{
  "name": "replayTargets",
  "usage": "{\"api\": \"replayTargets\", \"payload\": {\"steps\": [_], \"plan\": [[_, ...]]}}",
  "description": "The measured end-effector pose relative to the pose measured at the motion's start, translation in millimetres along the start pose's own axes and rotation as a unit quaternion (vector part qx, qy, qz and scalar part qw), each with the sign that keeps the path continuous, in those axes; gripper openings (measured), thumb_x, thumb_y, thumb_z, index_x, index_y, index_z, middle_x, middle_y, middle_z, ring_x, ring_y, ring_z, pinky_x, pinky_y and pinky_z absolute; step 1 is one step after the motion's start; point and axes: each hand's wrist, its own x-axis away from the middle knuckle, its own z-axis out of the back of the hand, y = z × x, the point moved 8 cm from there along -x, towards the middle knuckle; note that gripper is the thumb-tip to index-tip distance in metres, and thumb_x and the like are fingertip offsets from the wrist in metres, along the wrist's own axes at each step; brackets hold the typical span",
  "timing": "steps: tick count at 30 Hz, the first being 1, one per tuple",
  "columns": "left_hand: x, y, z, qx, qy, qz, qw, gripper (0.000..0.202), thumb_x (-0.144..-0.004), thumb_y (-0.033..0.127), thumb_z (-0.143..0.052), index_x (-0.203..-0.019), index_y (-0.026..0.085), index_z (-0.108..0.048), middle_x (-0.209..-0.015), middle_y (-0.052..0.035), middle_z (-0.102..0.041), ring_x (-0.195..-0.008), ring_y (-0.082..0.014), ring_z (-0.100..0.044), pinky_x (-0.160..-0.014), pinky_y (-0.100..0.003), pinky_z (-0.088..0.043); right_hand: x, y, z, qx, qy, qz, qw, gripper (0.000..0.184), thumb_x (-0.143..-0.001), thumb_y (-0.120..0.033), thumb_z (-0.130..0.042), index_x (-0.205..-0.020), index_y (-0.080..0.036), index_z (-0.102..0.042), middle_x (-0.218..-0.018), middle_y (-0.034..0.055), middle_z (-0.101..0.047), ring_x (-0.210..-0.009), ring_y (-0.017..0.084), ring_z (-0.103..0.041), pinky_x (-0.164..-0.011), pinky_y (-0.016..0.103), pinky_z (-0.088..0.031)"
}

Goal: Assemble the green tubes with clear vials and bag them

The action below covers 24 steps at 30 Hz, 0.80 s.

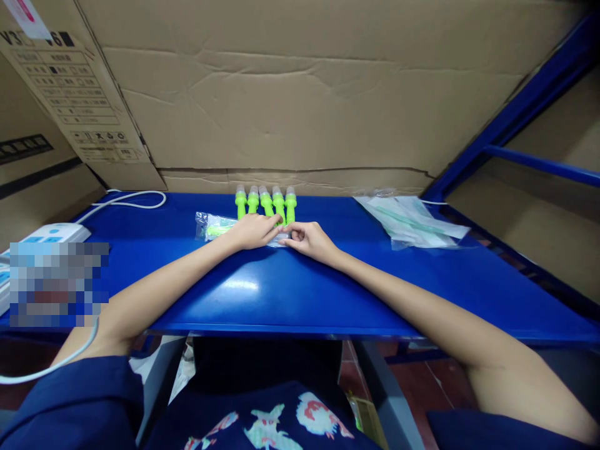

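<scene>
My left hand (253, 230) and my right hand (307, 240) meet in the middle of the blue table (262, 294). Both pinch a clear plastic bag (279, 240) that lies flat between them. Their fingers are curled together on it. Just behind the hands, several bright green tubes with clear caps (265, 202) lie side by side in a row. To the left of my left hand lies a small clear packet (210, 226) with a green piece inside.
A stack of clear plastic bags (410, 220) lies at the right of the table. A white power strip (59, 234) with its cable (126, 199) sits at the left. Cardboard boxes (300, 94) wall the back. A blue shelf frame (525, 112) rises at the right.
</scene>
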Motion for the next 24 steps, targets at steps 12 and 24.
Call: {"api": "replayTargets", "payload": {"steps": [12, 24], "plan": [[-1, -5, 7.4, -0.041, 0.038, 0.009, 0.998, 0.046, -0.104, 0.037, -0.027, -0.125, 0.009, -0.056, -0.092, -0.0149, -0.075, -0.088, -0.0293, -0.071, -0.094, -0.043, -0.043, 5, -4, 11, -0.001, 0.051, 0.014, 0.999, 0.056, -0.089, -0.051, -0.064, -0.134, -0.017, -0.058, -0.073, -0.0015, -0.063, -0.057, 0.012, -0.052, -0.059, 0.024, -0.039], [2, 3, 22.8, 0.008, 0.097, 0.010, 0.995, 0.045, -0.103, 0.038, -0.029, -0.126, 0.010, -0.056, -0.089, -0.0128, -0.075, -0.084, -0.0291, -0.070, -0.093, -0.044, -0.039, 6, -2, 12, -0.171, 0.019, -0.087, 0.981, 0.054, -0.083, -0.064, -0.063, -0.113, -0.021, -0.051, -0.081, 0.0005, -0.066, -0.051, 0.014, -0.059, -0.042, 0.025, -0.043]]}}
